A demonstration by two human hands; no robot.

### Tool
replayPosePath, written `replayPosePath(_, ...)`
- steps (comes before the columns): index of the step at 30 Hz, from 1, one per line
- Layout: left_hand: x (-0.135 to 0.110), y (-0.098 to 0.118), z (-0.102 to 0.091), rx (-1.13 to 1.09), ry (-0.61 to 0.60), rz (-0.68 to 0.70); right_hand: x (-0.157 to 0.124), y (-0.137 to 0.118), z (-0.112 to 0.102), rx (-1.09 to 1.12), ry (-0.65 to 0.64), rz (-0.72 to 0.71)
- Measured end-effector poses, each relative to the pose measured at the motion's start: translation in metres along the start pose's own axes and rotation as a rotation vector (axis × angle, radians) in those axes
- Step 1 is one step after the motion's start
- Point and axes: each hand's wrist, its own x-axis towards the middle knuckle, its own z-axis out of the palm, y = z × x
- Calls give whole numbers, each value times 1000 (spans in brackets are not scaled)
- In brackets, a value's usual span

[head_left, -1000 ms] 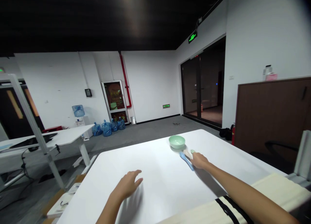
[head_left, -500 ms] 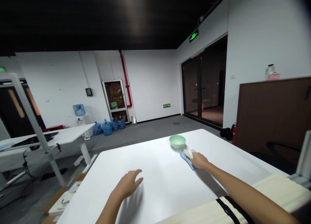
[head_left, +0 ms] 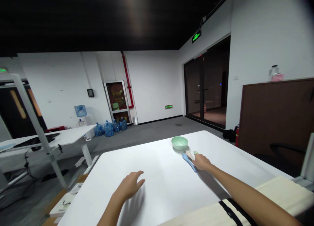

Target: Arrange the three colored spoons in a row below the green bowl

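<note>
On the white table [head_left: 157, 183], my right hand [head_left: 202, 162] reaches forward with its fingers closed at the cream spoon [head_left: 189, 154], covering that spoon's handle. A light green spoon [head_left: 195, 152] peeks out just beyond the knuckles, most of it hidden by the hand. Close by on the left lies a blue spoon [head_left: 189, 162], its handle pointing back toward me. Behind the spoons stands a pale green bowl [head_left: 179, 143], apart from the hand. My left hand [head_left: 131, 185] hovers over the left part of the table, thumb and fingers apart, holding nothing.
Cream cloth with black stripes [head_left: 235, 211] runs along the near right edge. Beyond the table's left side are cardboard boxes [head_left: 57, 203] and another white desk [head_left: 71, 134]. A brown cabinet [head_left: 274, 118] stands to the right; blue water bottles [head_left: 108, 129] are by the far wall.
The view has shifted very slightly. Both hands, the bowl and the spoons keep practically the same places on the table.
</note>
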Motion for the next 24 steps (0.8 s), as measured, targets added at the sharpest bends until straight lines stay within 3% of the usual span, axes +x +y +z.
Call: replayPosePath(24, 1, -2, 1, -3, 9, 5, -4, -3, -1, -5, -6, 12)
